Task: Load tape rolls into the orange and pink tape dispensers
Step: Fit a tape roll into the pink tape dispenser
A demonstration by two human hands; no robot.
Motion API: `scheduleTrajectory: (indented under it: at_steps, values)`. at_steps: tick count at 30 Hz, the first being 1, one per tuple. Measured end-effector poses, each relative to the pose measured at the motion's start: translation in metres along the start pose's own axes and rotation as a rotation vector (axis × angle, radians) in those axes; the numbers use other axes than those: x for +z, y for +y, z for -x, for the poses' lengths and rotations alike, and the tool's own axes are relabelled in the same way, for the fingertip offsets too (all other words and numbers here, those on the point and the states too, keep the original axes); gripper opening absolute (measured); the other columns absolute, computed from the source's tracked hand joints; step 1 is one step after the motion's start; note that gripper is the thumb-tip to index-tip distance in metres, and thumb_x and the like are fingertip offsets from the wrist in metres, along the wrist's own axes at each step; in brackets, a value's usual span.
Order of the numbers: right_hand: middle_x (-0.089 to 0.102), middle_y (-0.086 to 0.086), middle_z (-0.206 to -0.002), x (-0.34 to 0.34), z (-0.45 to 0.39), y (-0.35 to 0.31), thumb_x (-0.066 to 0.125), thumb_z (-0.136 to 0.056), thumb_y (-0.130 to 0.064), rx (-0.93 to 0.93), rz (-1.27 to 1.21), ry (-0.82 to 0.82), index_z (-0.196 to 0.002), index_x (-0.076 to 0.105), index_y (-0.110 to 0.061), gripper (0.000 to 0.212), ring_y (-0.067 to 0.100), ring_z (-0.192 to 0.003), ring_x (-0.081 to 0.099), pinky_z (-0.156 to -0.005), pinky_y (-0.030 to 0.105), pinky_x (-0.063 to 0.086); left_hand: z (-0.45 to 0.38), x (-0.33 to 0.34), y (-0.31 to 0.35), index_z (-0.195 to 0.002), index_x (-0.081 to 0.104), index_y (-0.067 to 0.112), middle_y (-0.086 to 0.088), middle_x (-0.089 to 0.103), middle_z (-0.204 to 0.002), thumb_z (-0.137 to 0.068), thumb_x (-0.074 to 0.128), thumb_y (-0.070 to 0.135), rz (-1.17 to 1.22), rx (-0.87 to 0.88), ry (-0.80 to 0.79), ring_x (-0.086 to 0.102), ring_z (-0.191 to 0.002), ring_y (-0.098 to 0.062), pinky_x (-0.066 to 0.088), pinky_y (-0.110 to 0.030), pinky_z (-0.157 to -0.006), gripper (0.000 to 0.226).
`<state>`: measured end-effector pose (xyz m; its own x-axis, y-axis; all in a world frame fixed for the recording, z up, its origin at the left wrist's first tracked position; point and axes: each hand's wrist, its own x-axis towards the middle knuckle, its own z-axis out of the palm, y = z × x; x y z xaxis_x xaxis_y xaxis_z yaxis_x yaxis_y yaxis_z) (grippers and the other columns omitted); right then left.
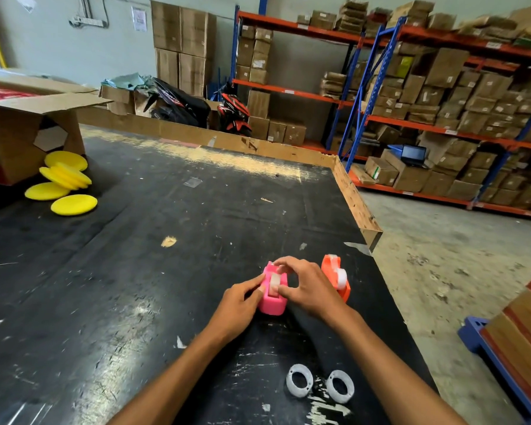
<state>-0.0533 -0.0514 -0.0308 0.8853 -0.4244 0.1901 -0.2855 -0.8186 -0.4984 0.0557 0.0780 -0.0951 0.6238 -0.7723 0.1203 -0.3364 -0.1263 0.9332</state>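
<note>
Pink tape dispenser [273, 294] stands on the black table [135, 271] at lower centre of the frame, a pale tape roll [274, 282] seated in its slot. The left hand [238, 305] grips the dispenser's left side, thumb and fingers closed against the pink wall. The right hand [307, 286] arches over the top, fingertips curled down and touching the roll and the dispenser's front end. Just to the right, partly behind that hand, the orange tape dispenser [336, 276] holds a white roll. Two loose tape rolls [319, 384] lie flat near the bottom edge. Yellow foam pads [65, 182] sit at the left beside a cardboard box [19, 127].
</note>
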Motion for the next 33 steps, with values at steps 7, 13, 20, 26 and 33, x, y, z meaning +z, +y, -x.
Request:
scheduleTrajectory:
  at_steps: [7,13,20,26,33]
  values:
    - [0.071,0.008,-0.113,0.013,0.014,0.0,0.055,-0.093,-0.025,-0.174,0.224,0.1,-0.147,0.032,-0.015,0.06,0.027,-0.107,0.062,-0.099,0.036,0.043,-0.002,0.001,-0.002,-0.135,0.053,0.023,0.004,0.06,-0.135,-0.095,0.051,0.027,0.003,0.009,0.002,0.054,-0.122,0.0,0.041,-0.018,-0.102,0.041]
    - [0.07,0.009,-0.114,0.015,0.017,0.0,0.051,-0.094,-0.022,-0.208,0.238,0.065,-0.146,0.034,-0.013,0.056,0.029,-0.106,0.062,-0.099,0.034,0.04,-0.002,0.001,-0.003,-0.134,0.054,0.022,0.006,0.06,-0.134,-0.095,0.051,0.027,0.0,0.008,0.007,0.054,-0.12,0.002,0.041,-0.013,-0.1,0.04]
    - [0.074,0.003,-0.104,0.012,-0.014,-0.009,0.064,-0.088,-0.033,0.201,-0.255,0.091,-0.112,0.07,-0.012,0.033,0.012,-0.094,0.065,-0.08,0.022,0.046,0.002,0.002,0.002,-0.136,0.052,0.02,0.004,0.06,-0.135,-0.096,0.05,0.027,-0.026,0.024,0.006,0.053,-0.121,0.0,0.04,-0.014,-0.1,0.041]
    - [0.075,0.005,-0.082,0.0,-0.05,-0.013,0.071,-0.081,-0.035,0.265,-0.054,-0.122,-0.083,0.076,-0.012,0.024,0.017,-0.082,0.068,-0.078,0.035,0.054,0.004,0.001,0.005,-0.135,0.054,0.017,0.005,0.061,-0.132,-0.096,0.05,0.022,-0.045,0.03,0.022,0.053,-0.119,0.001,0.034,0.004,-0.086,0.04]
    - [0.074,0.009,-0.093,-0.005,-0.059,-0.023,0.072,-0.074,-0.021,0.314,0.111,-0.193,-0.083,0.072,-0.012,0.013,0.023,-0.088,0.069,-0.082,0.043,0.058,0.007,0.003,0.001,-0.102,0.054,0.023,0.003,0.071,-0.099,-0.096,0.048,0.026,0.037,0.065,0.023,0.063,-0.083,0.002,0.053,-0.032,-0.084,0.009]
